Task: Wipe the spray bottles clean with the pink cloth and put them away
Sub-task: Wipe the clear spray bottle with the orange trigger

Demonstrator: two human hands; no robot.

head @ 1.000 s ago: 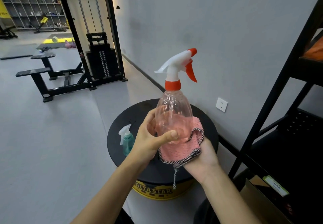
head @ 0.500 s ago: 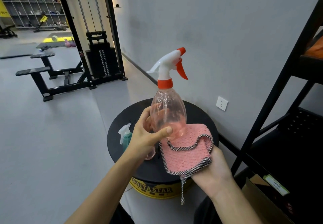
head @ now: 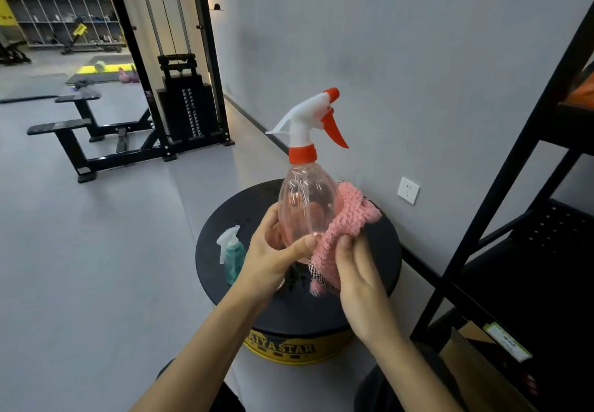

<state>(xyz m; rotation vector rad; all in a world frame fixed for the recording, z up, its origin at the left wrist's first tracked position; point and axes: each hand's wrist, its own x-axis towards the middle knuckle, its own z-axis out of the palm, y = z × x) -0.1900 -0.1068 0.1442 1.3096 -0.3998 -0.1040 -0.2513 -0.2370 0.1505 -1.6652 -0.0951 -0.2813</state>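
The left hand held the clear spray bottle with the orange trigger upright above the round black stand, with fingers and thumb curled round its lower body. The right hand gripped the pink cloth against the bottle's right side with its thumb on the fabric; its fingers were mostly hidden but apparently folded into the cloth behind. A small teal spray bottle stood upright on the stand's left part, just beside the left hand.
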